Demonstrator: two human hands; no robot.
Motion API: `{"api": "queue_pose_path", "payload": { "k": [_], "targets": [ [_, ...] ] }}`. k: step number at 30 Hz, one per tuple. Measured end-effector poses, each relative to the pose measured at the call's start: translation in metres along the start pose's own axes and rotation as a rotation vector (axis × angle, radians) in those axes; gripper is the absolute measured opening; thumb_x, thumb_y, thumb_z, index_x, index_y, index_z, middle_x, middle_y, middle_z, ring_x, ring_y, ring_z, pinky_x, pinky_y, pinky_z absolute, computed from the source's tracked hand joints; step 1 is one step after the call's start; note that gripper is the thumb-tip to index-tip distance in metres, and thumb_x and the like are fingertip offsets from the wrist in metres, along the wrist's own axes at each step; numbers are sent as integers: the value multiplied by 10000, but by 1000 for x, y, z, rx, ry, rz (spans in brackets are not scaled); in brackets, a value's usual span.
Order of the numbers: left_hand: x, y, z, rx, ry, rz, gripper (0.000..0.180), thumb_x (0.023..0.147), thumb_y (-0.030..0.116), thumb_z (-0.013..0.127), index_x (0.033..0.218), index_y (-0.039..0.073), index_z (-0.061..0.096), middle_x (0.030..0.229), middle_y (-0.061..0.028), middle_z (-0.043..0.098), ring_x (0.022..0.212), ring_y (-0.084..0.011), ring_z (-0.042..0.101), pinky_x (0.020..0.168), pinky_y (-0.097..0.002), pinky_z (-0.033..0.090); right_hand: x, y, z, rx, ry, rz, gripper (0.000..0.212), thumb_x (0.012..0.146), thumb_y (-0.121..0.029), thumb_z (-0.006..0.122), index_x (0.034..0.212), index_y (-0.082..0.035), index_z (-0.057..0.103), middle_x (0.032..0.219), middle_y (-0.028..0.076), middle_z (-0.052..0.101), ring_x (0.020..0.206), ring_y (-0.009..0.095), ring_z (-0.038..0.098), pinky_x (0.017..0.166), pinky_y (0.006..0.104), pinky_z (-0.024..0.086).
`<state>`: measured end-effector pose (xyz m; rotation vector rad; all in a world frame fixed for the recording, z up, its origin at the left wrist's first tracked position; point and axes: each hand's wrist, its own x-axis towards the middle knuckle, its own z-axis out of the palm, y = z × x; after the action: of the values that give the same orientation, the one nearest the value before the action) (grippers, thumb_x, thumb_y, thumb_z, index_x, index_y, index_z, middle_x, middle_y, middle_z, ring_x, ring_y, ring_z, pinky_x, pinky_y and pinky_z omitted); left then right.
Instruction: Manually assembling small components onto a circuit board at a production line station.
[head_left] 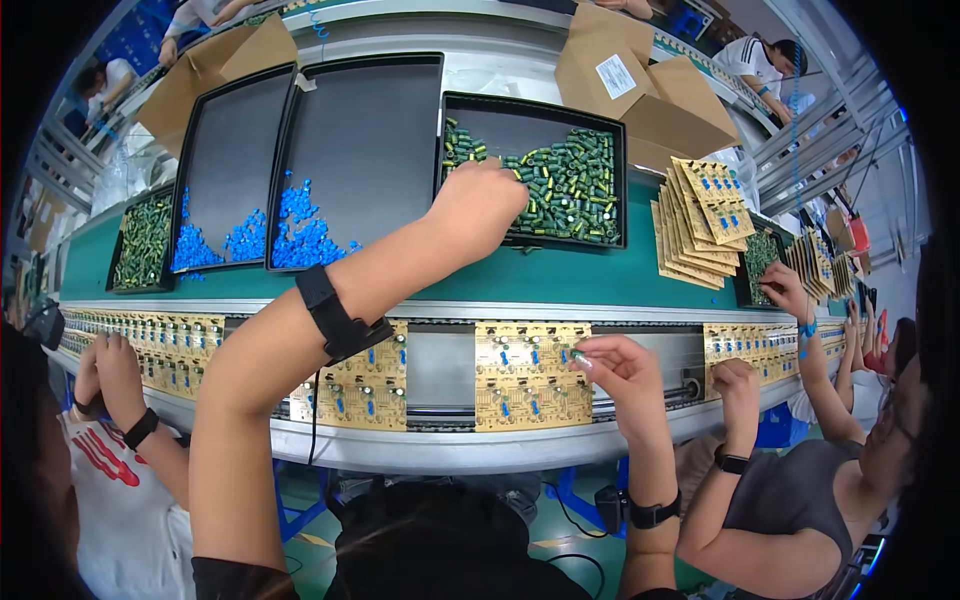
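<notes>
My left hand (482, 207) reaches across into a black tray (622, 190) of green cylindrical capacitors (570, 175). Its fingers are curled down among the parts, and what they grip is hidden. Above the right edge of a tan circuit board (533, 388), my right hand (625, 378) pinches a small green capacitor (577, 355) between thumb and fingertips. That board lies on the conveyor and carries blue and green components. Another tan circuit board (350, 398) lies to its left, partly covered by my left forearm.
Two black trays (360, 130) with small blue components (305, 232) stand left of the capacitor tray. A stack of populated boards (700, 220) stands to the right. Co-workers' hands (738, 385) work beside the conveyor (440, 375) on both sides. Open cardboard boxes (640, 90) sit behind.
</notes>
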<state>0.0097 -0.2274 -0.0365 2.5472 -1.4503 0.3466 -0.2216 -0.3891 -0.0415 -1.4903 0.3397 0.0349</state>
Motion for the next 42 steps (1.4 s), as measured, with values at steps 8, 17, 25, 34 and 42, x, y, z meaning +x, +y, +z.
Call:
{"api": "queue_pose_path", "payload": {
  "k": [8, 17, 25, 34, 42],
  "targets": [
    [-5, -1, 6, -41, 153, 14, 80, 699, 93, 633, 736, 29, 601, 803, -87, 611, 852, -273, 590, 753, -404, 504, -12, 13, 9, -174, 17, -155, 189, 815, 67, 629, 982, -7, 679, 931, 80, 670, 881, 139, 636, 784, 238, 505],
    [-7, -2, -6, -195, 139, -118, 100, 706, 110, 573, 751, 24, 595, 801, -121, 607, 711, -318, 622, 653, -425, 521, -21, 12, 35, -778, 65, -274, 166, 713, 22, 720, 857, -43, 666, 808, 72, 624, 735, 173, 583, 663, 273, 469],
    [-17, -5, -3, -415, 237, -46, 123, 797, 70, 521, 800, 24, 635, 768, -152, 631, 790, -347, 626, 695, -446, 520, -15, 8, 37, -885, -13, -275, 200, 700, 30, 724, 858, -52, 635, 795, 62, 596, 712, 181, 573, 656, 286, 465],
    [-30, -5, -30, -926, -150, -214, 137, 797, 77, 677, 932, 75, 700, 784, -40, 664, 664, -128, 590, 648, -282, 500, 13, -20, 54, -1350, -400, -668, 124, 737, -89, 588, 860, -102, 584, 719, 22, 585, 758, 233, 548, 661, 361, 441],
    [-66, 6, -51, -1603, -447, -496, 197, 876, 56, 600, 1035, -34, 672, 870, -77, 692, 764, -89, 616, 678, -230, 502, 30, -41, 38, -1240, -450, -439, 192, 751, -152, 683, 916, -92, 605, 771, 80, 604, 786, 256, 586, 689, 368, 466]
  ]
}}
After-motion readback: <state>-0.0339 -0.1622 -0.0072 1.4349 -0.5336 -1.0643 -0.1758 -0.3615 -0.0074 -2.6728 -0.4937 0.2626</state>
